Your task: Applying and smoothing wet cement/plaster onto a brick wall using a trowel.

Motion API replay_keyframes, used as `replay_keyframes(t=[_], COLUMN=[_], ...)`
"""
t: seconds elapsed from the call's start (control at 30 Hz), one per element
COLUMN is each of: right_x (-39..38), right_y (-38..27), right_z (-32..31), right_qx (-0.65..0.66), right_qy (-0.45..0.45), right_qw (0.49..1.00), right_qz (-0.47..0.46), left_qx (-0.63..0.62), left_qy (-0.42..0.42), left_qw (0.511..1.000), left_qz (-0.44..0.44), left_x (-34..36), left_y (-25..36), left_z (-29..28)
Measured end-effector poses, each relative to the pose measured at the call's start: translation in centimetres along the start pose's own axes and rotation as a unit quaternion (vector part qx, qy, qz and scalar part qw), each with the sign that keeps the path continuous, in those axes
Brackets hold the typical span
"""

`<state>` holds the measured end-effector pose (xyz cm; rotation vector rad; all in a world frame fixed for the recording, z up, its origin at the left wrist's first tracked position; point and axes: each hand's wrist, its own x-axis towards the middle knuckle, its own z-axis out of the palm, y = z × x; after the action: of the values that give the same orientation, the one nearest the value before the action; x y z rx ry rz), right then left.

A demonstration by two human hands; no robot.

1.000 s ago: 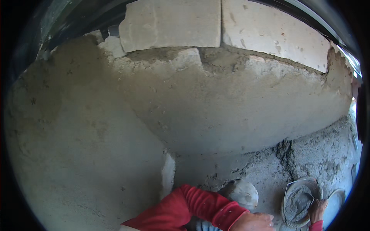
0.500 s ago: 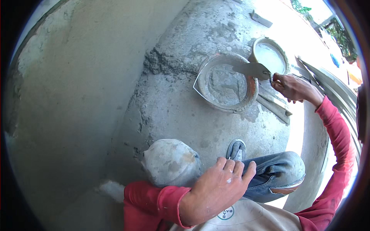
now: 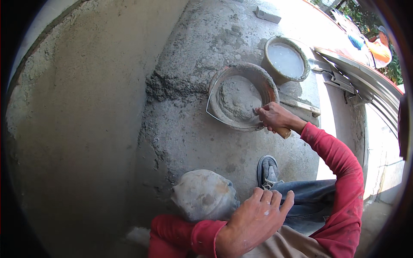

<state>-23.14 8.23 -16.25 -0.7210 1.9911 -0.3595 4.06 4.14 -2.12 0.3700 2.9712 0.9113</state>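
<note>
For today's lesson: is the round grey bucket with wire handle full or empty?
Partly filled: the bucket holds grey mortar, with inner wall visible above.

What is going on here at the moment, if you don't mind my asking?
A person in red sleeves is at a bucket of wet grey mix on a rough grey floor. The right hand grips a wooden-handled tool at the bucket's edge; its blade cannot be made out. The left hand is in front of the body, fingers loosely spread, with nothing visible in it. A second bucket of cloudy liquid stands beside the first.
</note>
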Motion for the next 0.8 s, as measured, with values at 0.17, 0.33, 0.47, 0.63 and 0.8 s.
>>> replay_keyframes(t=[0.17, 0.33, 0.47, 0.63, 0.8], right_x=[-3.6, -3.4, -3.1, -2.4, -0.8], right_y=[2.1, 3.2, 2.3, -1.7, -8.6], right_z=[0.8, 2.0, 2.7, 3.6, 3.0], right_qx=[0.169, 0.235, 0.313, 0.667, 0.756], right_qy=[0.115, 0.122, 0.085, -0.110, -0.119], right_qw=[0.979, 0.964, 0.945, 0.736, 0.620], right_qz=[0.013, -0.006, 0.029, 0.019, -0.172], left_qx=[0.011, 0.011, -0.019, -0.037, -0.028], left_qy=[-0.052, -0.075, -0.063, -0.070, -0.121], left_qw=[0.998, 0.991, 0.992, 0.994, 0.992], left_qz=[0.046, 0.112, 0.112, 0.073, -0.006], left_x=[1.0, 2.3, 2.4, 2.1, 0.2], left_y=[-0.8, -0.6, -0.3, -0.5, -0.3], left_z=[0.3, 1.1, 0.8, -0.7, -1.4])
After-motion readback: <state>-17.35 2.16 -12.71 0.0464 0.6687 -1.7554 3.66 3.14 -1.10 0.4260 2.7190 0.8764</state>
